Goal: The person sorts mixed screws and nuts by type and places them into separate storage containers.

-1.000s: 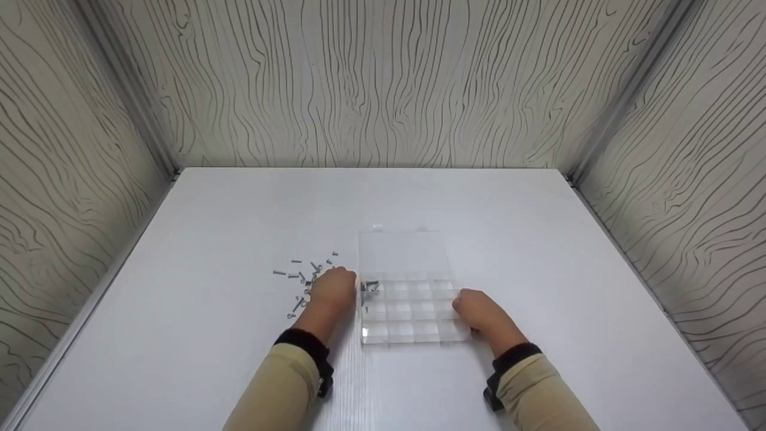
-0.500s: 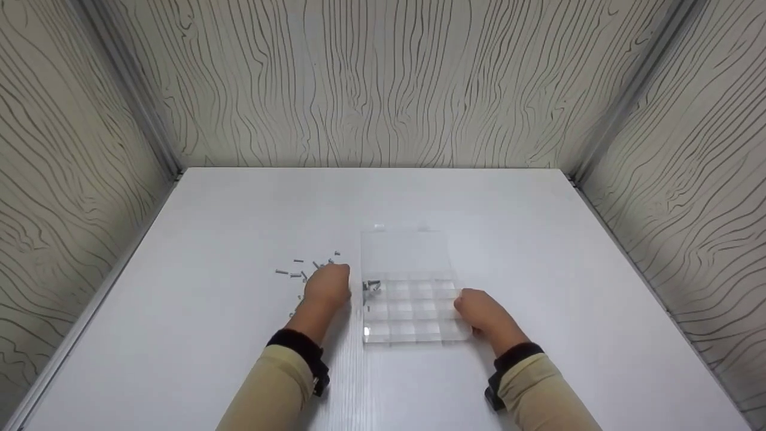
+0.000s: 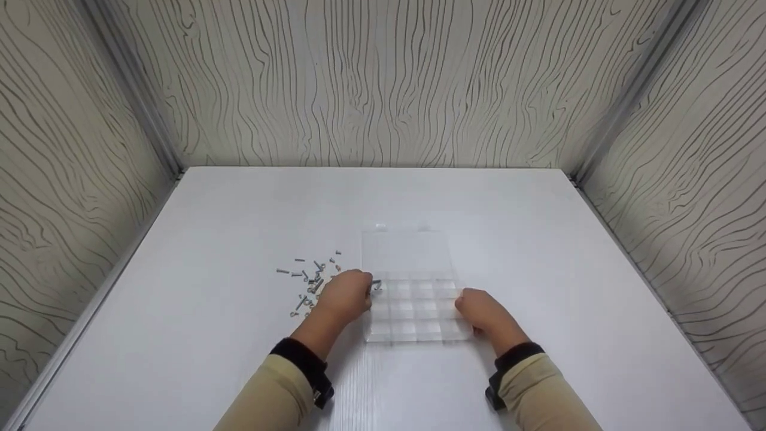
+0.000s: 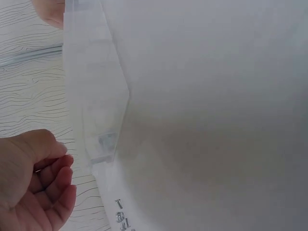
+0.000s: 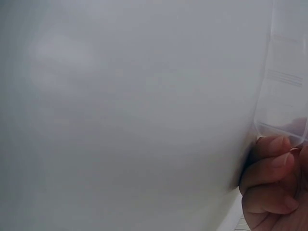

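Note:
A clear plastic compartment box (image 3: 413,308) lies on the white table with its lid (image 3: 404,251) folded back, away from me. Several small screws (image 3: 376,284) sit in its far-left compartments. My left hand (image 3: 344,296) is over the box's left edge; in the left wrist view its fingers (image 4: 62,180) are curled and the thumb meets the index fingertip. Whether something small is between them is hidden. With curled fingers my right hand (image 3: 485,311) holds the box's right edge; the right wrist view shows these fingers (image 5: 267,175) at a box corner.
Left of the box, loose screws and nuts (image 3: 311,281) are scattered on the table (image 3: 209,299), partly behind my left hand. Wood-patterned panels (image 3: 371,84) stand at the back and both sides.
My left hand first shifted left, over the loose screws, then moved right to the box's left edge. The right hand and the box have stayed in place.

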The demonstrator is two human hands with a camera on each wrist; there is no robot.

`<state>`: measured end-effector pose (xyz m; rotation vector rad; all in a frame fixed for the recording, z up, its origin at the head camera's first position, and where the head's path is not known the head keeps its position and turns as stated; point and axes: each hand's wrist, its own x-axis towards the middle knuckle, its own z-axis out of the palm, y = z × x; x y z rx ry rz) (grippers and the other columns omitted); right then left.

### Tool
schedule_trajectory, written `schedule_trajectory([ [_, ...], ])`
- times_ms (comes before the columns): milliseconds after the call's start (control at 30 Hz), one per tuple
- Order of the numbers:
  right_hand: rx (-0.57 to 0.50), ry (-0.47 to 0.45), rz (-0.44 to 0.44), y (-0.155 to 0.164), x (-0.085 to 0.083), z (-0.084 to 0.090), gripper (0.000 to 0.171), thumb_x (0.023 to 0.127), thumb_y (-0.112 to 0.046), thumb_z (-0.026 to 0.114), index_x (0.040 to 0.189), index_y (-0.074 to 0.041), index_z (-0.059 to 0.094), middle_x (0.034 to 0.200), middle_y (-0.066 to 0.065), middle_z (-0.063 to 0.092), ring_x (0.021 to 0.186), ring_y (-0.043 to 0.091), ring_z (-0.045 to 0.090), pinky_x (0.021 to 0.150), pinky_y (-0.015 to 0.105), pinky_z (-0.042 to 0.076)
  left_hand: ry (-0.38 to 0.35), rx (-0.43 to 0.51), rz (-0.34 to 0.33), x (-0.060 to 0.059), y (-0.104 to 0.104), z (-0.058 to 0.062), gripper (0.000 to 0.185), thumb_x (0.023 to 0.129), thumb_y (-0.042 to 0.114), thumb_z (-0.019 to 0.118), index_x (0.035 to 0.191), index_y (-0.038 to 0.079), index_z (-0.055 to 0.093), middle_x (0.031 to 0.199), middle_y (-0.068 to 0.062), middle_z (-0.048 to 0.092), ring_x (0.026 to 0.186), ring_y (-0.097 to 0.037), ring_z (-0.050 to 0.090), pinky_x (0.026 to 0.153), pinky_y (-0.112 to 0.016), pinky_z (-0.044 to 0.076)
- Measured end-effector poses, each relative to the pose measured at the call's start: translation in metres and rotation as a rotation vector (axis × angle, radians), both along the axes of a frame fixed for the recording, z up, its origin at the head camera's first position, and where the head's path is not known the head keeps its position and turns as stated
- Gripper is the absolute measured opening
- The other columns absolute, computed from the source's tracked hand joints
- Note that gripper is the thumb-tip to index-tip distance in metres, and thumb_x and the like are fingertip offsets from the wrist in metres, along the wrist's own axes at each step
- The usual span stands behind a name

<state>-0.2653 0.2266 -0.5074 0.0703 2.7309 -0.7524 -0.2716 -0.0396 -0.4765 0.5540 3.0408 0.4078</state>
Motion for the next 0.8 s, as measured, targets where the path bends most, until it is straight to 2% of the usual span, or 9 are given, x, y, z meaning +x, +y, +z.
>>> schedule_trajectory([
  [300, 0.001, -0.014, -0.001, 0.000, 0.000, 0.001, 0.024, 0.091, -0.012, 0.038, 0.095, 0.005, 0.055, 0.065, 0.010, 0.050, 0.046, 0.017, 0.045, 0.036, 0.023, 0.038, 0.020, -0.093, 0.015, 0.002, 0.004, -0.003, 0.006, 0.078, 0.018, 0.068, 0.081, 0.013, 0.067, 0.069, 0.003, 0.058, 0.063, -0.012, 0.054, 0.058, -0.026, 0.050],
  [433, -0.010, -0.036, -0.017, -0.001, 0.000, 0.003, 0.023, 0.090, -0.012, 0.035, 0.091, 0.002, 0.053, 0.064, 0.010, 0.050, 0.044, 0.016, 0.045, 0.035, 0.023, 0.037, 0.008, -0.090, 0.030, 0.000, 0.000, -0.001, 0.008, 0.082, 0.021, 0.064, 0.084, 0.015, 0.069, 0.069, 0.004, 0.058, 0.062, -0.011, 0.053, 0.058, -0.025, 0.049],
  [600, -0.017, -0.042, -0.018, -0.001, 0.000, 0.002, 0.021, 0.089, -0.012, 0.035, 0.088, 0.000, 0.052, 0.064, 0.010, 0.050, 0.044, 0.016, 0.044, 0.035, 0.023, 0.036, 0.030, -0.048, 0.041, -0.002, -0.011, 0.002, 0.010, 0.085, 0.018, 0.060, 0.083, 0.015, 0.069, 0.070, 0.003, 0.060, 0.064, -0.013, 0.055, 0.058, -0.027, 0.049],
  [700, -0.025, -0.040, -0.024, 0.000, 0.000, 0.001, 0.021, 0.089, -0.012, 0.035, 0.089, 0.000, 0.052, 0.065, 0.010, 0.049, 0.045, 0.017, 0.043, 0.036, 0.023, 0.036, 0.027, -0.023, 0.070, -0.003, -0.019, 0.005, 0.010, 0.085, 0.016, 0.059, 0.083, 0.014, 0.068, 0.074, 0.001, 0.062, 0.068, -0.015, 0.058, 0.058, -0.029, 0.050],
  [800, -0.032, -0.039, -0.033, 0.000, 0.001, 0.001, 0.021, 0.089, -0.011, 0.036, 0.089, 0.001, 0.053, 0.066, 0.010, 0.049, 0.047, 0.017, 0.043, 0.036, 0.023, 0.036, -0.013, -0.021, 0.120, -0.004, -0.029, 0.008, 0.009, 0.084, 0.013, 0.060, 0.088, 0.012, 0.067, 0.081, -0.002, 0.065, 0.075, -0.018, 0.061, 0.061, -0.031, 0.051],
])
